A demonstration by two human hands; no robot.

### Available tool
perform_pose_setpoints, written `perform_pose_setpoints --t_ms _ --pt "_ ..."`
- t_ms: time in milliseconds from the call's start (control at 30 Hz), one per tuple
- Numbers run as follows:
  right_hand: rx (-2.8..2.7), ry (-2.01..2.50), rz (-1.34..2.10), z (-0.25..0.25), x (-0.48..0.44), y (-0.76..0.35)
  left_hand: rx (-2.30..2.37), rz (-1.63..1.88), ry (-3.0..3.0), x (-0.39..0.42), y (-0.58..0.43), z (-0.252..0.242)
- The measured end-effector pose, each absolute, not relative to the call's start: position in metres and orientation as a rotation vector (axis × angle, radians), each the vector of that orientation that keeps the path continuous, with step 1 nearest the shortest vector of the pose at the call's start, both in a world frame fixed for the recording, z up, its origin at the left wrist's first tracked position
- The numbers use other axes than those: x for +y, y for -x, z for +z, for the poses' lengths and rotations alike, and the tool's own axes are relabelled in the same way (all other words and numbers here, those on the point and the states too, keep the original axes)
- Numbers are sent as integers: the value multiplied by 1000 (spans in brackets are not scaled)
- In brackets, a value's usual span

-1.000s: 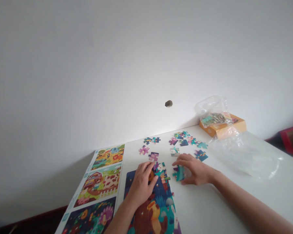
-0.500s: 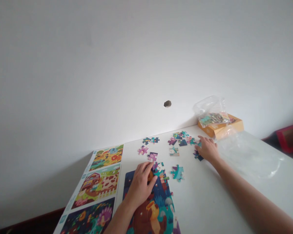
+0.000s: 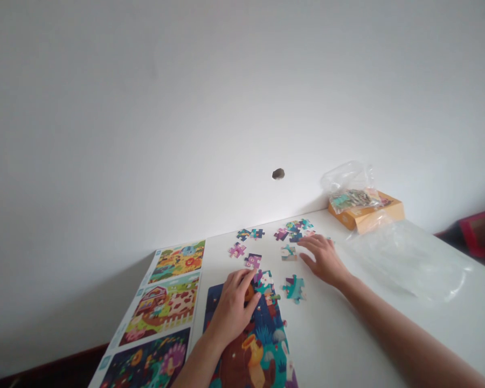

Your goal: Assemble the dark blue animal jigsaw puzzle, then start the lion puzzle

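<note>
Head view: my left hand [image 3: 232, 308] rests on the jigsaw puzzle [image 3: 262, 334], my right hand [image 3: 322, 261] spread open and empty over the white desk [image 3: 347, 334] by the wall [image 3: 242, 108].

Puzzle pcs [image 3: 294, 288] teal, pink & navy; bear puzzle [image 3: 262, 345] navy w/ brown bear; printed sheet [image 3: 161, 307] red barn, brown-white cow spots; box [image 3: 361, 213] orange.

Bright, soft, even light; pale glare along the clear plastic sheet [image 3: 408, 258] near the right edge of the worktop [image 3: 347, 334]; diffuse shadow on the white wall [image 3: 64, 280] beyond the worktop's left edge; wide-angle bending toward the frame edges; slight overall softness
</note>
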State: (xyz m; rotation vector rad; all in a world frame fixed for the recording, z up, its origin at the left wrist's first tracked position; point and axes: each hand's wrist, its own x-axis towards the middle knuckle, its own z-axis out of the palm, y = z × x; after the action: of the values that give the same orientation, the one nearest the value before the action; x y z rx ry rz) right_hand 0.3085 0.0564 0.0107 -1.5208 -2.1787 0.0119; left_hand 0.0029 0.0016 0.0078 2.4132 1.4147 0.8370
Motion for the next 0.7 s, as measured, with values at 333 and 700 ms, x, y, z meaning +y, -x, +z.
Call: perform_pose_setpoints --t_ms 333,700 --pt "-2307 1419 134 6 60 -298 1430 831 -2420 1 -3 8" --pt "-2335 1313 174 24 42 -292 1385 892 -2434 2 -4 8"
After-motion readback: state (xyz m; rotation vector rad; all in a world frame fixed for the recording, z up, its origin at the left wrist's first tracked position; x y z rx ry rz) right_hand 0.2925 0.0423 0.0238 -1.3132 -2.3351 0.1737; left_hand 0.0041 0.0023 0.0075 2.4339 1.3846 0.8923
